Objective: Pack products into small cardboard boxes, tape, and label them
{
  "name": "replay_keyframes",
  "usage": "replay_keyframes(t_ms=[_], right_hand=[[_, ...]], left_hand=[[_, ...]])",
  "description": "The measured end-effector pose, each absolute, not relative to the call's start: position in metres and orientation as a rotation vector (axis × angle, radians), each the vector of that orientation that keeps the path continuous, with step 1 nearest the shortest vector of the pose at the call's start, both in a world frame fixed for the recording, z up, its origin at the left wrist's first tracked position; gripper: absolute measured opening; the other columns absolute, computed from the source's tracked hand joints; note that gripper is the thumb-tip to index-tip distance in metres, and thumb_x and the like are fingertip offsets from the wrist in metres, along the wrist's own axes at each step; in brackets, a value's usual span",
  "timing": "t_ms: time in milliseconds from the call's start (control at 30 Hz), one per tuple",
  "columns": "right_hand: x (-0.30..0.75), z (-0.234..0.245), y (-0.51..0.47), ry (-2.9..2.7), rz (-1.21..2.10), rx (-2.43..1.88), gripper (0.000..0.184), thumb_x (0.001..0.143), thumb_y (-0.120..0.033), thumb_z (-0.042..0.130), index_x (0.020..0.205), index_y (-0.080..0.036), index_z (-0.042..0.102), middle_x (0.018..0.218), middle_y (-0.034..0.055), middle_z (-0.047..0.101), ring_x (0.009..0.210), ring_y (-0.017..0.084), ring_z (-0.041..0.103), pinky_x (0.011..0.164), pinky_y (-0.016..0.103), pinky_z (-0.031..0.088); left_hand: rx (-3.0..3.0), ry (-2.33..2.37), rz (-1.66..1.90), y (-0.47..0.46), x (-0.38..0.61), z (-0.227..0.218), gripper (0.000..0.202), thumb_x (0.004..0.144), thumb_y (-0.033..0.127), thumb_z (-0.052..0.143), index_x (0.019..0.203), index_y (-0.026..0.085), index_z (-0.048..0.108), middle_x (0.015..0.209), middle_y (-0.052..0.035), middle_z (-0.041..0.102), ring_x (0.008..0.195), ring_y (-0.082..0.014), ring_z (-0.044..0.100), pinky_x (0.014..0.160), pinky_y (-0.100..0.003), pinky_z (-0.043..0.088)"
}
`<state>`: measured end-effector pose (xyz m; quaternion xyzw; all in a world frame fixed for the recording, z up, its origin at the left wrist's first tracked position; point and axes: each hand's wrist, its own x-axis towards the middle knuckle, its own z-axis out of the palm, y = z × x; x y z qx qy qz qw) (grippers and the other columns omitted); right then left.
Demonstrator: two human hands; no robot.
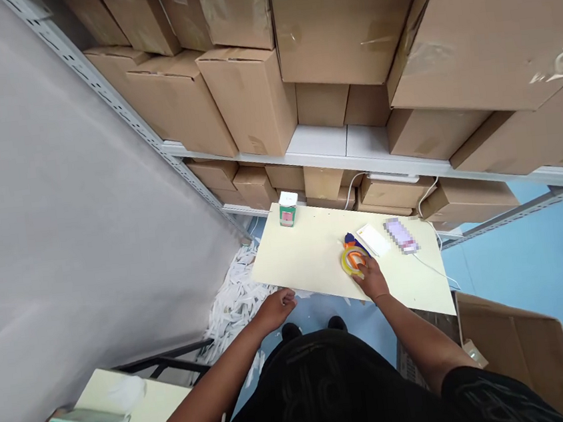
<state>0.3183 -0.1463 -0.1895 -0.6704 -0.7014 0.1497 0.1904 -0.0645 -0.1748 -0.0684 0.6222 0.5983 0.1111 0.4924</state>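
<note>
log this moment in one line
right hand: on tape dispenser | left hand: curled, by table edge | far-left corner: green-white box

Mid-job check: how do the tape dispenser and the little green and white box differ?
Colour: the tape dispenser shows yellow, orange and blue; the box is green and white with a pink patch.
Shape: the dispenser carries a round roll; the box is squared.
Contact: the right hand grips the dispenser; no hand touches the box.
Shared: both are at the same cream table.
</note>
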Motion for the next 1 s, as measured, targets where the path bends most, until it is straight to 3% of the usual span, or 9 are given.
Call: replay_keyframes(t_ms=[133,267,400,567,800,1000], right_hand=[[0.325,-0.198,-0.143,-2.05,0.476,-1.876,0.03,0.084,-0.035,0.067,0.111,-0.022,0.072,0.145,0.0115,0.055,0.142,0.036,0.042,0.122,0.051,0.036],[0.331,-0.19,-0.146,-2.136,0.445,-1.856,0.04,0.085,-0.035,0.066,0.122,-0.02,0.068,0.153,0.0135,0.051,0.144,0.04,0.04,0.12,0.057,0.034],[0.335,-0.181,-0.158,-2.085,0.384,-1.809,0.047,0.086,-0.038,0.062,0.129,-0.02,0.064,0.151,0.0153,0.051,0.143,0.041,0.041,0.117,0.059,0.036],[0.329,-0.16,-0.155,-2.035,0.546,-1.608,0.046,0.086,-0.041,0.058,0.128,-0.021,0.064,0.138,0.0156,0.058,0.131,0.035,0.054,0.111,0.053,0.047],[0.279,-0.115,-0.13,-2.128,0.815,-1.441,0.04,0.092,-0.045,0.053,0.123,-0.023,0.067,0.126,0.0116,0.064,0.121,0.032,0.06,0.107,0.05,0.049],[0.219,-0.112,-0.147,-2.266,0.913,-1.234,0.039,0.089,-0.047,0.054,0.116,-0.022,0.069,0.119,0.012,0.066,0.115,0.031,0.064,0.104,0.048,0.051]], left_hand=[[1.501,1.482,0.269,-0.185,-0.052,-0.072,0.034,0.082,0.043,0.063,0.108,0.022,0.072,0.109,-0.007,0.077,0.102,-0.0258,0.071,0.094,-0.035,0.054],[1.512,1.492,0.275,-0.192,-0.043,-0.068,0.036,0.082,0.043,0.062,0.109,0.022,0.071,0.111,-0.0078,0.077,0.102,-0.0264,0.071,0.094,-0.035,0.053],[1.486,1.531,0.314,-0.196,-0.033,-0.06,0.038,0.083,0.045,0.061,0.11,0.021,0.07,0.113,-0.0084,0.076,0.104,-0.0268,0.071,0.094,-0.036,0.053],[1.402,1.621,0.376,-0.214,-0.016,-0.05,0.035,0.084,0.043,0.06,0.11,0.021,0.07,0.11,-0.0078,0.076,0.103,-0.0257,0.071,0.094,-0.034,0.053],[1.276,1.776,0.504,-0.276,-0.017,-0.044,0.035,0.084,0.042,0.061,0.109,0.021,0.071,0.108,-0.0083,0.076,0.1,-0.0256,0.071,0.091,-0.034,0.053],[1.088,1.951,0.737,-0.362,-0.052,-0.04,0.034,0.084,0.043,0.062,0.109,0.021,0.071,0.107,-0.0077,0.077,0.1,-0.0252,0.07,0.088,-0.034,0.054]])
